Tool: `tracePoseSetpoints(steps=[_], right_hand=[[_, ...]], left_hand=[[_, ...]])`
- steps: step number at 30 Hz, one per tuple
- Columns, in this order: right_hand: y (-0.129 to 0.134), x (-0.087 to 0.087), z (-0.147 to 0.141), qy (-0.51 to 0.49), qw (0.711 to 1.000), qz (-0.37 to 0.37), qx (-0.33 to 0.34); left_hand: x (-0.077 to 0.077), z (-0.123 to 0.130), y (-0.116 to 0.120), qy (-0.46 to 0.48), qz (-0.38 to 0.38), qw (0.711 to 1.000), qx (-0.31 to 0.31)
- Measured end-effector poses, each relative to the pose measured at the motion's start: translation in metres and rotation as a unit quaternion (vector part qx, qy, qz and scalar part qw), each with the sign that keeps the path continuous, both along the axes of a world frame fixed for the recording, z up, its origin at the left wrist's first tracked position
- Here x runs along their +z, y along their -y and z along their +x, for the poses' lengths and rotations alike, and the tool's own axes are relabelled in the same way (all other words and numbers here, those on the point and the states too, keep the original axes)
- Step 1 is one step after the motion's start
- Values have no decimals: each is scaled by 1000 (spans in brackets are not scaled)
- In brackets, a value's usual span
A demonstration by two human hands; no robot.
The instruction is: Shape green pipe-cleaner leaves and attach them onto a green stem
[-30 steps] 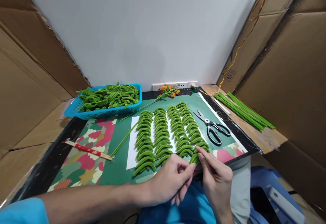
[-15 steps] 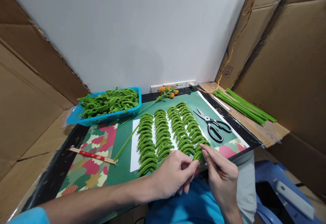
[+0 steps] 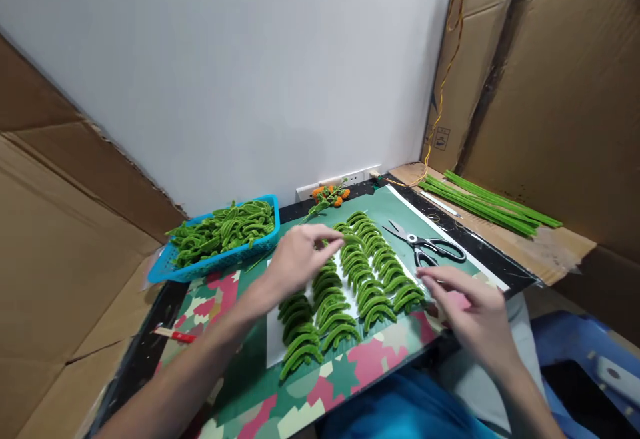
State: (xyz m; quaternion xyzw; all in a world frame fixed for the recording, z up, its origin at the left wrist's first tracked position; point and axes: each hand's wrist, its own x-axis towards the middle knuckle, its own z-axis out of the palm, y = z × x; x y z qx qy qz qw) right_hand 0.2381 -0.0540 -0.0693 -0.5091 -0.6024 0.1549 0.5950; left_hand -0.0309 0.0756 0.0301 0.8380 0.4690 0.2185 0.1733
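Curved, fuzzy green chenille pieces point(image 3: 373, 289) lie in several columns on a white paper sheet point(image 3: 274, 339) over a green mat. My left hand point(image 3: 300, 259) reaches across the left columns, hiding part of them. Its thumb and forefinger pinch at the upper end of a middle column, apparently on one curved green piece point(image 3: 354, 240). To the right of the columns, my right hand point(image 3: 473, 312) hovers near the handles of the scissors point(image 3: 413, 239). Its thumb and forefinger are slightly apart, with nothing visible between them.
A blue basket point(image 3: 163, 267) heaped with green pieces stands at the back left. Behind the columns lie orange flowers point(image 3: 331, 195) on a green stem. Green stems point(image 3: 485, 206) and a white pen point(image 3: 440, 204) rest at the right. Red-wrapped chopsticks point(image 3: 175, 336) lie left.
My hands have parted from the near end of the right column. The left has moved up and left over the columns; the right has drawn away rightward. The view has shifted.
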Motion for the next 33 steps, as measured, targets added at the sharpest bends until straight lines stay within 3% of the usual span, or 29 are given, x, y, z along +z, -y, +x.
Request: tracePoseSetpoints(steps=[2,5,10,14,20,28,33], right_hand=[[-18,3,25,-16,998,-46,-49],[-45,6,61,-26,991,-96,-88],[-83,6,102,51,976,-153,-145],[-101,4,125,121,959,-177,-184],[-119,-3,147,234,925,-192,-228],[-125,15,168,265,909,-277,-166],[-123,19,169,262,909,-295,-137]], left_hand=[[6,-4,-35,-36,43,997,57],[9,-2,-80,-116,71,987,85],[-6,8,-120,-225,28,968,108],[-21,12,-129,-240,6,963,118],[-33,13,-135,-291,-11,954,72],[-27,0,-143,-330,-43,943,-4],[-22,-6,-143,-336,-52,941,2]])
